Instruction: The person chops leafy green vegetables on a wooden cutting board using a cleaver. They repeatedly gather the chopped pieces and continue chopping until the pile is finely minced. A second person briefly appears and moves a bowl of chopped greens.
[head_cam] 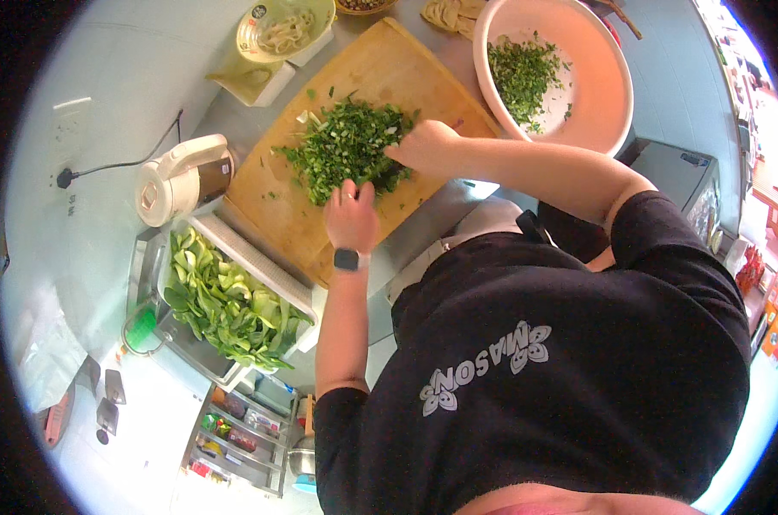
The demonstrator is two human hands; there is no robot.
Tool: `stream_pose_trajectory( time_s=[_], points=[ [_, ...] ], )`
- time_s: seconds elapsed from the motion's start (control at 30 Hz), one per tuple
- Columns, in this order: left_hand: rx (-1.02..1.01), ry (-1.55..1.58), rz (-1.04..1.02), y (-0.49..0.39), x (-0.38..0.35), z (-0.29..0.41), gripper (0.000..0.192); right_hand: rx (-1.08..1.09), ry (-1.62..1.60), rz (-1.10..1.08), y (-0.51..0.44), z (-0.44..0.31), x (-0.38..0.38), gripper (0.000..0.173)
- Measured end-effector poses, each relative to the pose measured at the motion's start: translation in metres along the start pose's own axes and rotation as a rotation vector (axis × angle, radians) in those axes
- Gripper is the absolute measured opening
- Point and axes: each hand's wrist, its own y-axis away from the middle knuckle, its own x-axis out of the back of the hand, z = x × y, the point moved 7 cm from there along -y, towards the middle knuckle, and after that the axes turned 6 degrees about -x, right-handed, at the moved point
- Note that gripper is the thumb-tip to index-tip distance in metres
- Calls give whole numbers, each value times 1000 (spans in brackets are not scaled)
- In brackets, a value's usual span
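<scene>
A heap of chopped leafy greens (344, 145) lies on a wooden cutting board (401, 61). My left hand (352, 219), with a ring and a watch on the wrist, touches the near edge of the heap with its fingers apart. At the heap's right side is my right hand (424, 147), its fingers curled in against the greens. Whether it grips any is hidden. Beyond my right forearm, a large pale basin (595, 96) holds more chopped greens (524, 80) on its bottom.
Left of the board stand an electric kettle (183, 180) and a basket of bok choy (228, 296) by a metal sink (145, 257). A bowl with noodles (286, 32) and a small white container (253, 84) sit at the far left. A cloth (452, 16) lies beside the basin.
</scene>
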Motion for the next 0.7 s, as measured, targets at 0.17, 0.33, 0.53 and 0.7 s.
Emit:
stream_pose_trajectory(
  time_s=[0.17,0.33,0.53,0.7],
  points=[
    [-7,49,-13,-8,-5,-8,19,-27,-55,-50,-3,5,9,36],
    [-9,19,-4,-11,1,-2,18,-13,0,1,8,8,19,46],
    [72,27,-127,-14,-2,-13,19,-34,19,-90,0,9,22,36],
    [17,14,-6,-15,4,-15,21,-8,-4,-56,-14,7,22,35]
  ],
)
